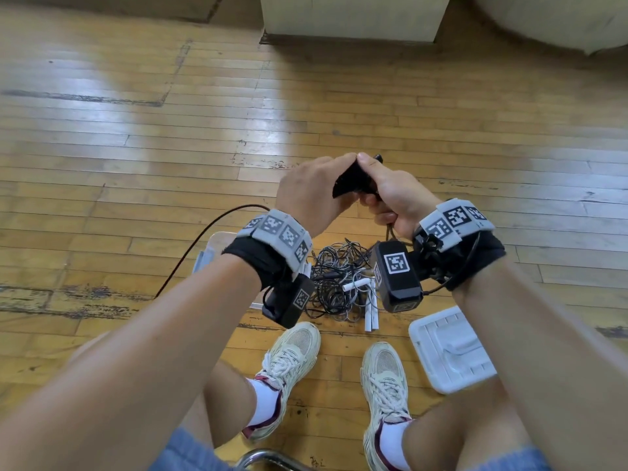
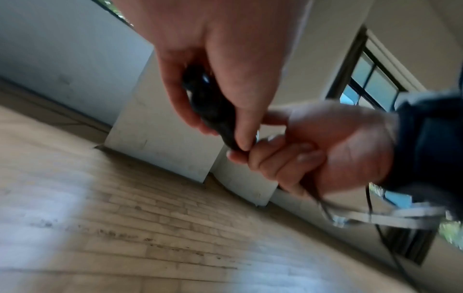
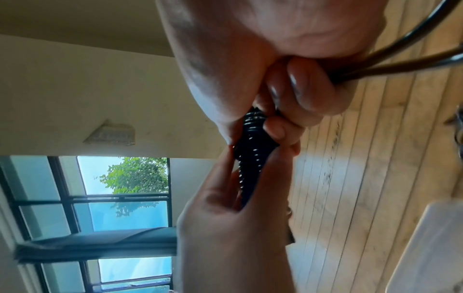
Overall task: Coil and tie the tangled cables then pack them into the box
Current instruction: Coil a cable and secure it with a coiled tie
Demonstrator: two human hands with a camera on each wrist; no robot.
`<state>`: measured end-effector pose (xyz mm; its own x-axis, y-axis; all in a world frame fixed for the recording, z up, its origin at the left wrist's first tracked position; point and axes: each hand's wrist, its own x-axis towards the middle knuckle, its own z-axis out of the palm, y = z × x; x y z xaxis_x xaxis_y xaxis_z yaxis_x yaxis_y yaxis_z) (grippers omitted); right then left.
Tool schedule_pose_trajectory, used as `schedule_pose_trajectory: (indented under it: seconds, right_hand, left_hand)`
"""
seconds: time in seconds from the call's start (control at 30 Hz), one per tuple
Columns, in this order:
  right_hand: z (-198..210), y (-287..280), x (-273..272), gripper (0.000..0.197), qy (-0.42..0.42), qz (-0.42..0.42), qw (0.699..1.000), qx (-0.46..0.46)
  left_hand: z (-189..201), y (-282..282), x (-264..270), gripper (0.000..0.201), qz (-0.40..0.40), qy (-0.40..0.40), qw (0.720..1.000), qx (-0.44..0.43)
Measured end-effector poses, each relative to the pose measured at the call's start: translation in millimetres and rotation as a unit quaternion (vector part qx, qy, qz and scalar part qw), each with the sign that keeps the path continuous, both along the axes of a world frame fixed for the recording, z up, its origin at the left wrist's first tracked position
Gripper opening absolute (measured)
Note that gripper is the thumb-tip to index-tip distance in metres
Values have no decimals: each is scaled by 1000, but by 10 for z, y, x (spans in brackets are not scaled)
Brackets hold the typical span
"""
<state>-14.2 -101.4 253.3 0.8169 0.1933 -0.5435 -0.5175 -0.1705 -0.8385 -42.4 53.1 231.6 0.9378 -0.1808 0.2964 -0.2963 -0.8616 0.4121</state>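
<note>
Head view: both hands raised over floor. Left hand [image 1: 307, 188] pinches black strap [image 1: 350, 180]; right hand [image 1: 390, 195] grips coiled cable. Tangle [image 1: 334, 283] lies btwn the shoes, white box lid [image 1: 448, 348] beside it.

Left wrist: strap [image 2: 215, 107] held w/ thumb and finger; pull it taut.

Right wrist: cable coil [image 3: 253, 138] clamped in curled fingers; keep loops squeezed while wrapping.

Looks like a plain indoor room, home or studio type: worn wood plank floor [image 1: 136, 137], cream pillar base [image 1: 353, 18] at 12 o'clock, big dark-framed window [image 3: 87, 198] with tree outside, cream walls.
</note>
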Motion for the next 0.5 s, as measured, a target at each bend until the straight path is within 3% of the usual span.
schedule_pose_trajectory:
  seconds: [0.03, 0.07, 0.13, 0.17, 0.2, 0.33, 0.5]
  right_hand:
    - [8, -24, 12, 46, -16, 12, 1000, -6]
    - [24, -48, 23, 47, -35, 29, 999, -12]
    - [46, -84, 21, 49, -64, 79, 994, -26]
    - [50, -93, 5, 49, -72, 107, 991, -29]
    - [56, -98, -20, 49, -76, 131, 988, -27]
    - [56, -107, -44, 47, -74, 137, 988, -17]
    - [77, -153, -25, 38, -35, 123, 992, -4]
  left_hand:
    - [28, 10, 8, 47, -14, 57, 995, -85]
    - [64, 22, 15, 54, -17, 137, 972, -189]
    - [150, 51, 5, 63, -8, 304, 881, -361]
    - [179, 66, 4, 58, -9, 362, 843, -399]
    - [185, 74, 5, 49, -18, 394, 823, -408]
    - [135, 12, -10, 21, -34, 371, 839, -396]
    - [122, 7, 25, 35, 23, 308, 877, -367]
